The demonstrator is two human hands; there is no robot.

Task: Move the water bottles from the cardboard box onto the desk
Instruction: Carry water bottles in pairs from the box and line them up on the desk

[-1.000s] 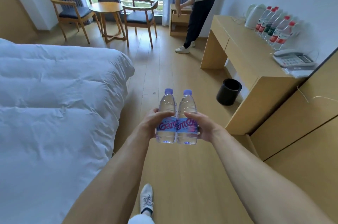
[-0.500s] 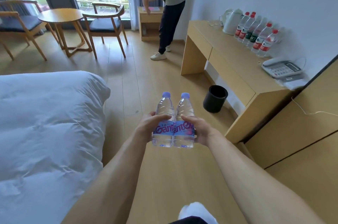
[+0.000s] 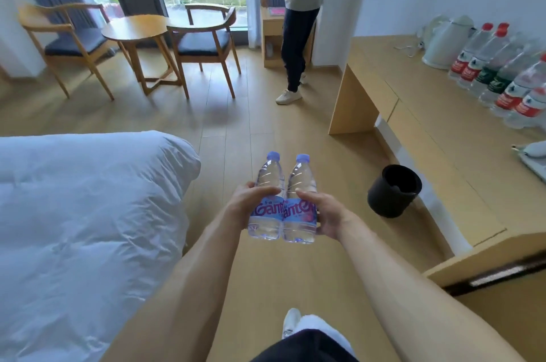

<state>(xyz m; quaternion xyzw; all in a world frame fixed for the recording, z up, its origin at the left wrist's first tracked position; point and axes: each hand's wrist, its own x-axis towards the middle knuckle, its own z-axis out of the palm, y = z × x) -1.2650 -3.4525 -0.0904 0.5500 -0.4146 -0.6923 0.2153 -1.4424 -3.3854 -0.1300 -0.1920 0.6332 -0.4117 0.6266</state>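
Two clear water bottles with purple caps and blue-pink labels are held upright side by side over the wooden floor. My left hand (image 3: 246,203) grips the left bottle (image 3: 267,184). My right hand (image 3: 326,215) grips the right bottle (image 3: 300,226). The light wooden desk (image 3: 419,113) stretches along the right wall, to the right of and beyond the bottles. Along its back edge stands a row of several bottles (image 3: 499,75) with red and green labels. No cardboard box is in view.
A white bed (image 3: 82,228) fills the left. A black waste bin (image 3: 393,190) stands on the floor by the desk. A white kettle (image 3: 443,42) sits at the desk's far end. A person (image 3: 298,22) stands ahead near a nightstand. Two chairs flank a round table (image 3: 136,29) by the window.
I have walked forward with both bottles held together. The desk and bin have come closer on the right. The person ahead has straightened up.
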